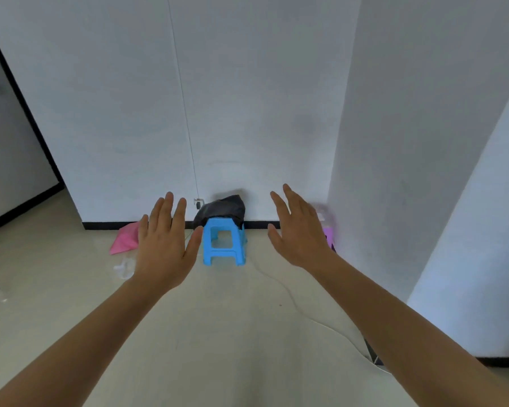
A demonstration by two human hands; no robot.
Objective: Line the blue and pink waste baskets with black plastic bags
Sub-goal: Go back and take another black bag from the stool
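Observation:
A blue plastic stool (224,240) stands on the floor by the far wall, with crumpled black plastic bags (222,210) heaped on its top. My left hand (165,245) is stretched out in front of me, left of the stool, fingers spread and empty. On the stool's other side my right hand (299,230) is spread too, holding nothing. A pink bag-like object (125,237) lies on the floor behind the left hand. A purple-pink object (327,230) shows partly behind the right hand; I cannot tell what it is. No blue basket is in sight.
White walls stand ahead, and a white column (409,142) juts out at the right. A thin white cable (291,298) runs across the pale floor from the wall toward the right corner. Small white scraps (124,268) lie on the floor at the left.

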